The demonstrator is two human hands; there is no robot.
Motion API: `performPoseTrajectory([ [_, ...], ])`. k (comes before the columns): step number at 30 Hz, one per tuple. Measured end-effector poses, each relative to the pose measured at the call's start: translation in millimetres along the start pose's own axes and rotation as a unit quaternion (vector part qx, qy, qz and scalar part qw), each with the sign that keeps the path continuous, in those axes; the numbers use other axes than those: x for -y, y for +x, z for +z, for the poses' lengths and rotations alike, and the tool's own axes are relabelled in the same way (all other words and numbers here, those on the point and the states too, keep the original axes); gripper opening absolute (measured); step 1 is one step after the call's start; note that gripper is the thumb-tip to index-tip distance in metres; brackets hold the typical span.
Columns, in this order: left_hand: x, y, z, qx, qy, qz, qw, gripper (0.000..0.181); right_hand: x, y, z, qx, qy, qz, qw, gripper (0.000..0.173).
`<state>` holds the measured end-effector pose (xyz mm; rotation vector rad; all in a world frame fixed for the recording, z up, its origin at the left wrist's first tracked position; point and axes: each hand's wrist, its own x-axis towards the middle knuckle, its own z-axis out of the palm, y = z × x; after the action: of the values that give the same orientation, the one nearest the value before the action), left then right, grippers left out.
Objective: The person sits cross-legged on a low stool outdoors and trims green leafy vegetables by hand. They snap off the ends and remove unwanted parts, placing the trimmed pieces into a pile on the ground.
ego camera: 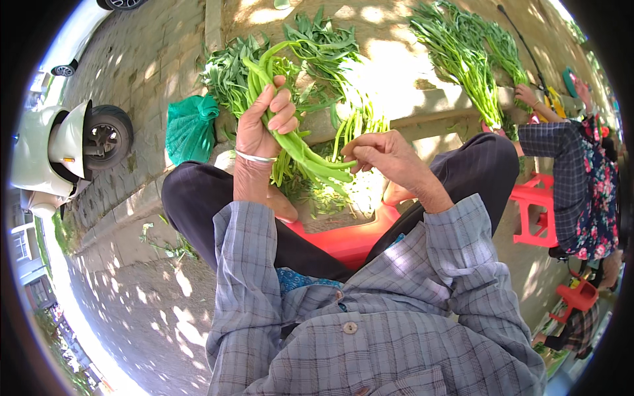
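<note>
My left hand (270, 119) is closed around a small bunch of green leafy-vegetable stems (302, 151), held above the ground between my knees. At the lower ends of those stems is my right hand (384, 156), its thumb and forefinger pinched on the tip of one stem. Beyond my hands, leafy greens (230, 72) lie in a pile at the kerb, and another loose bundle (346, 81) spreads just to the right of it. Trimmed bits of leaf and stem (322, 195) are scattered on the ground below.
A tied green mesh bag (190, 129) rests by my left knee. I sit on a red plastic stool (346, 242). More greens (460, 59) lie along the kerb (426, 106) at the upper right, near a seated person (582, 188). A scooter (64, 153) stands at the left.
</note>
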<state>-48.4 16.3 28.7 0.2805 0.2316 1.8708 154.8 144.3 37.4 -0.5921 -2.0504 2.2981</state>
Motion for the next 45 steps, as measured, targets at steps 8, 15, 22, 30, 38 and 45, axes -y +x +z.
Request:
performPoseTrajectory([
  [8,-7,-13,13,0.028,-0.005,-0.017,0.999,0.025,10,3,19,-0.005,0.002,-0.011,1.0,0.021],
  [15,10,-10,13,0.011,0.016,-0.03,0.999,0.026,11,7,37,-0.049,0.07,-0.093,0.992,0.019],
  [22,27,-10,14,-0.021,0.037,-0.058,0.997,0.025,11,9,43,-0.092,0.0,-0.085,0.992,0.016],
  [30,40,-8,16,-0.116,0.054,-0.072,0.989,0.024,13,8,32,0.005,-0.094,-0.054,0.994,0.015],
  [38,38,-11,20,-0.096,0.073,-0.07,0.99,0.024,10,10,21,-0.034,0.017,-0.011,0.999,0.018],
  [45,41,-14,24,-0.01,0.026,-0.041,0.999,0.024,17,7,16,0.033,0.036,0.009,0.999,0.02],
])
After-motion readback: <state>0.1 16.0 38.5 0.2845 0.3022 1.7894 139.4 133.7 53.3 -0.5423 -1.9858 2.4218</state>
